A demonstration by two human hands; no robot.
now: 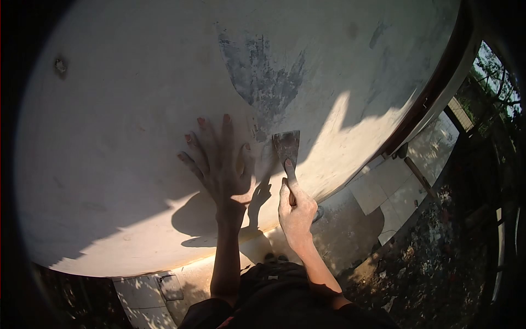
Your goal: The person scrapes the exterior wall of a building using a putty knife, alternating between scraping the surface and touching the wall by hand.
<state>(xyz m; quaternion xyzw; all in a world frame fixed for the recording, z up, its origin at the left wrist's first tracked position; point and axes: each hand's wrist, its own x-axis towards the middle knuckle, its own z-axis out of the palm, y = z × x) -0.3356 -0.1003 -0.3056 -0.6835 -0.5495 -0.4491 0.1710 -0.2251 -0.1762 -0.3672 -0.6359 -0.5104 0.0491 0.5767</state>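
My left hand [218, 159] lies with fingers spread on a large pale wall [131, 131]. Its fingertips and knuckles carry whitish dust. In my right hand [297, 211] is a putty knife [287, 145], held by the handle with my index finger stretched along the blade. The broad blade points up, its edge close over the wall surface. Just above and left of the blade is a dark grey patch [263, 74] with streaked, uneven edges. Most of the handle is hidden inside my right hand.
A dark hole-like spot [60, 67] marks the wall at upper left. A dark brown edge [408, 129] borders it on the right. Below are pale floor tiles [392, 192], dark rubble-strewn ground [433, 252] and my feet [275, 257]. Trees [501, 82] stand at far right.
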